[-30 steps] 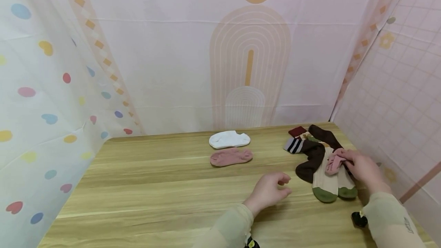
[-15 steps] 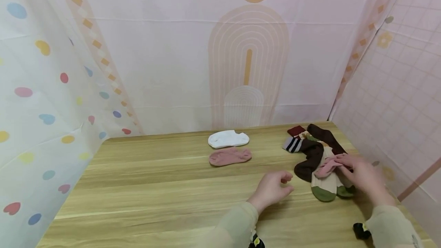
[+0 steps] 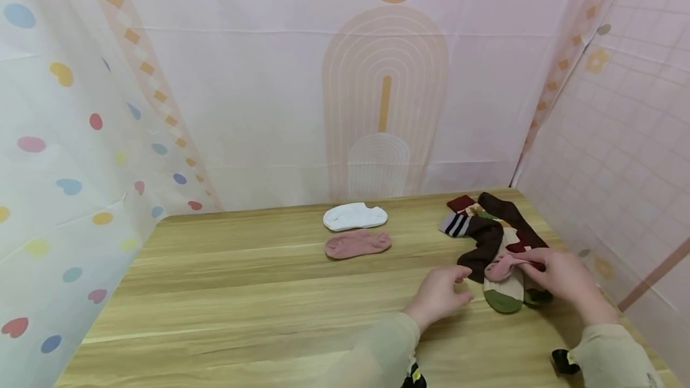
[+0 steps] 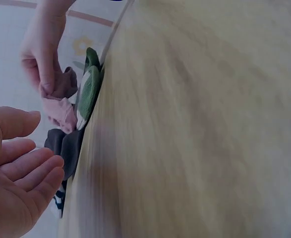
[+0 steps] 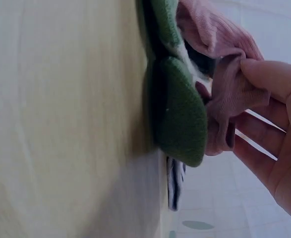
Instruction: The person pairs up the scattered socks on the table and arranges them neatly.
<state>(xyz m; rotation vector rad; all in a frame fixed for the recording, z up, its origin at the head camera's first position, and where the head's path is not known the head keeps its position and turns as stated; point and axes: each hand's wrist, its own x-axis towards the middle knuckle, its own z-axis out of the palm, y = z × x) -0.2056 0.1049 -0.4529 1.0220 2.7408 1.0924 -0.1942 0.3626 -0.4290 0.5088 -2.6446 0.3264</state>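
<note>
Right hand [image 3: 566,280]: we see thumb and fingers pinching a dusty-pink, ribbed knit low sock [image 3: 504,267], bunched, over the pile at the right of the table. Left hand [image 3: 439,295]: bare of any load, fingers loosely bent, just left of the pile. Under the held sock we note a cream knit sock with a green toe [image 3: 504,302] and a dark-brown sock with a striped grey cuff [image 3: 487,233]; we cannot tell whether it touches them. Farther out, on the wood-grain table [image 3: 242,292], a flat pink low sock [image 3: 357,244] lies just before a white one [image 3: 354,217]. We judge the step as picking from the pile; the next move calls for a clean lift, snagging nothing beneath.
</note>
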